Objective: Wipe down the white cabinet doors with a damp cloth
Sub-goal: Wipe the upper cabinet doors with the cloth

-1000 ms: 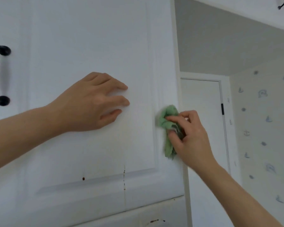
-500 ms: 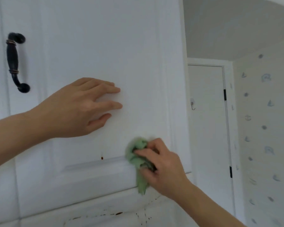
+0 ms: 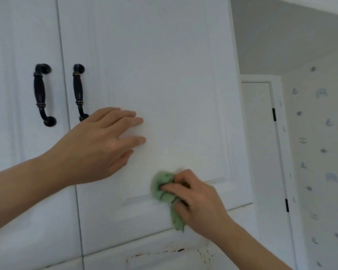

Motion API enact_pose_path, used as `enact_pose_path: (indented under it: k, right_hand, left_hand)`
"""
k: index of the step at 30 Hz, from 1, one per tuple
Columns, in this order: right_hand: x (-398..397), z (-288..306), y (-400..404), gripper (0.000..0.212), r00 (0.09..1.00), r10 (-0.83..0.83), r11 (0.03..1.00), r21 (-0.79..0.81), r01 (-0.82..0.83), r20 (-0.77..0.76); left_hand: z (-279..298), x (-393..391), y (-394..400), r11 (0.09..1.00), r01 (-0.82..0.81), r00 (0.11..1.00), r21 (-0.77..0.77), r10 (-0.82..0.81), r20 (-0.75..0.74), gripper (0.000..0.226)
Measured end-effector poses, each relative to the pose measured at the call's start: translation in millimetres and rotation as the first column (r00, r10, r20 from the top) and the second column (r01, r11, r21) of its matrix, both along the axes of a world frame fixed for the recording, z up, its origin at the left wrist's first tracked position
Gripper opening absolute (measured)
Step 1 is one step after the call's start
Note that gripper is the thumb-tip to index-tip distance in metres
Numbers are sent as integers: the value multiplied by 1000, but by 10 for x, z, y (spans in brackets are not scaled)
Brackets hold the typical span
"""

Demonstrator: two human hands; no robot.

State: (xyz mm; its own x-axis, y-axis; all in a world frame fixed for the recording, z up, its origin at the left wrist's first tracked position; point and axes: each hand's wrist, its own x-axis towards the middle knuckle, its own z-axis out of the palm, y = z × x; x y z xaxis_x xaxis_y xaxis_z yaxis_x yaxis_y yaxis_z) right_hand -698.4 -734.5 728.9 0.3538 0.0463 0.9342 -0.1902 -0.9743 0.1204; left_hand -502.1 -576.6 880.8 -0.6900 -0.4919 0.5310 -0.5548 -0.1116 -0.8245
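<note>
Person's right hand (image 3: 195, 199) clenches a bunched green cloth (image 3: 164, 191) vs the lower groove of the white cabinet door (image 3: 164, 65) w/ unwiped panel lying up & left, nearer the left hand (image 3: 98, 145), flat, fingers relaxed, on the door.

Soft, even daylight fills the room, bright but without glare on the white cabinet door (image 3: 154, 75). Shadows are faint: a pale one sits under the left hand (image 3: 98, 145), small ones beside the 2 dark handles (image 3: 42, 94). The green cloth (image 3: 164, 190) and right hand (image 3: 195, 199) are smeared by motion blur. Straight edges bow slightly near the frame's borders.
</note>
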Motion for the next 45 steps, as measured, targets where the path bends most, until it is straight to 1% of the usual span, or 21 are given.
enact_pose_path:
  k: [2,4,8,9,11,13,15,17,19,21,22,25,27,28,30,33,35,37,39,41,45]
  right_hand:
    - [32,77,-20,37,969,-17,983,181,-28,245]
    - [196,89,129,38,943,-67,970,241,-14,325]
    - [468,29,391,34,1000,1,980,-200,-6,-25]
    - [422,147,353,35,999,4,976,-216,-13,-42]
    - [299,477,214,37,990,-2,999,-52,10,139]
    - [198,844,100,36,901,-127,980,195,48,416]
    - [301,992,132,37,835,-218,962,255,97,505]
    - [559,871,370,40,901,-163,983,144,114,402]
    - [750,572,643,43,995,-52,999,-13,53,86]
    - [729,409,716,37,993,-5,974,-226,-22,-120]
    - [671,475,673,36,992,9,966,-255,-41,-125]
    - [594,943,540,40,981,-34,999,-6,36,192]
    - [673,1100,604,39,950,-91,990,126,56,298]
    - [752,1067,669,36,960,-93,992,103,68,265]
    - [885,783,826,34,998,-44,998,-44,46,48]
    - [809,318,931,36,960,-17,987,-158,-28,-280]
    - [721,376,872,35,962,-40,983,-182,-10,-268]
    - [695,638,805,38,995,-92,990,-109,87,-46]
    - [725,840,840,38,980,-146,989,37,142,136]
    - [859,695,958,37,989,-137,991,9,136,56]
    - [882,35,1020,36,944,-60,975,-222,-13,-323]
  left_hand:
    - [2,98,112,1000,-10,1000,-16,10,-20,32]
    - [7,194,212,1000,-29,999,-3,28,-30,34]
    - [-31,357,359,998,-44,999,39,44,-5,37]
    - [-43,391,393,998,-41,999,39,42,-16,39]
    - [-61,451,449,999,-24,997,34,26,-66,41]
    - [-69,512,492,999,-4,994,37,8,-112,43]
    - [-73,554,503,999,13,989,50,-5,-145,44]
    - [-74,573,509,997,40,985,70,-28,-170,42]
    - [-59,589,526,993,72,982,91,-55,-178,40]
    - [-31,599,562,989,95,976,116,-70,-204,45]
    - [-18,598,571,986,106,971,129,-75,-226,48]
    - [8,594,585,979,146,957,143,-103,-271,52]
    - [-1,594,567,974,166,948,156,-114,-298,56]
    - [0,597,556,972,175,940,154,-119,-318,60]
    - [-8,604,549,971,187,926,145,-125,-356,69]
    - [-9,592,529,968,198,914,155,-125,-387,67]
    - [-36,599,524,970,191,917,152,-121,-381,61]
    - [-63,611,518,972,188,915,139,-121,-386,56]
    - [-69,594,507,973,187,907,131,-120,-404,57]
    - [-89,586,518,976,175,896,126,-106,-430,60]
    - [-119,559,542,988,88,926,127,-35,-376,57]
